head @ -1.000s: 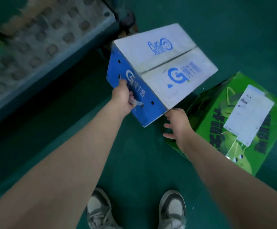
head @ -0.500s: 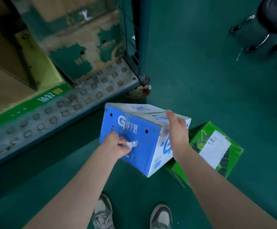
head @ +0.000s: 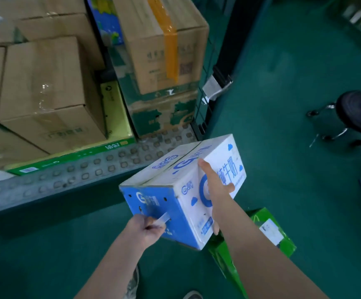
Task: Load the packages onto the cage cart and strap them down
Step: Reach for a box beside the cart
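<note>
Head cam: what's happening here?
A person is carrying a blue-and-white printed carton toward a cage cart already stacked with brown cardboard boxes. The left hand grips the clear plastic handle strap on the carton's blue end; the right hand presses flat against its white side. The carton is in the air, just short of the cart's studded deck. A green plastic-wrapped package lies on the green floor below.

Milk carton (head: 188, 190): printed cardboard, smooth, slight sheen; clear plastic strap handle (head: 162, 219). Cart deck (head: 84, 175): grey embossed metal, scuffed. Stacked boxes (head: 46, 91): matt brown corrugated card, one with glossy orange tape (head: 171, 48). Floor (head: 283, 147): smooth green coating. Green package (head: 268, 231): glossy film.
</note>
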Tool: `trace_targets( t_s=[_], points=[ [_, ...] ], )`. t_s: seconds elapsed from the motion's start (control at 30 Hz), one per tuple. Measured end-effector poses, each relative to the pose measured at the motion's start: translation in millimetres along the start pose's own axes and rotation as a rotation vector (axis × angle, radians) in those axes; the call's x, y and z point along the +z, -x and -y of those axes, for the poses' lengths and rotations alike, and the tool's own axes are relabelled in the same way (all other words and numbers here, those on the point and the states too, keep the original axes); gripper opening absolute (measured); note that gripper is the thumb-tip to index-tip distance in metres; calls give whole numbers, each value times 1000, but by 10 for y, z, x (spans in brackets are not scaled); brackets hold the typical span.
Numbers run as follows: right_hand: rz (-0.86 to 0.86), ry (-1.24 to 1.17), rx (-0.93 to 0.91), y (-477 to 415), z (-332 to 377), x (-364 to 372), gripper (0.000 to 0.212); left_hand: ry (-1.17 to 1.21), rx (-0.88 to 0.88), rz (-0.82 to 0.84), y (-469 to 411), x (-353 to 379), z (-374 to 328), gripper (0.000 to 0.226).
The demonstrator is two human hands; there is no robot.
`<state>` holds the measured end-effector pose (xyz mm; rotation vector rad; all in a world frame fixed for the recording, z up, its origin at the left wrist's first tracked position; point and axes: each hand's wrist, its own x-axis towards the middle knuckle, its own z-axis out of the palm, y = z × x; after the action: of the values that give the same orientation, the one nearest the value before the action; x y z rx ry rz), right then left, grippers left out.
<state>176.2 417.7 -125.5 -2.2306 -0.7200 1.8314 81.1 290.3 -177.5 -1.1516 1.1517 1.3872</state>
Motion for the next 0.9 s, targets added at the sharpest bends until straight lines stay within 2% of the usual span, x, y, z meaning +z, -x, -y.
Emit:
trace_targets(
  t_s=[0.1,0.17,0.33,0.7,0.9],
  points=[
    [1,-52,65,157,18,-41,123,7,-7,-5,238,-102,-48,37],
    [40,-41,41,284,5,-22,123,25,-20,25,388,-161,-63,37],
    [68,74,-180,668,70,208,122,103,-60,84,445,-320,-167,35],
    [46,289,-507,1234,-164,858,111,-39,-9,191,431,-532,-750,28],
    [16,408,-720,1470,-209,1030,104,-115,-34,250,503,-557,-831,28]
  ],
)
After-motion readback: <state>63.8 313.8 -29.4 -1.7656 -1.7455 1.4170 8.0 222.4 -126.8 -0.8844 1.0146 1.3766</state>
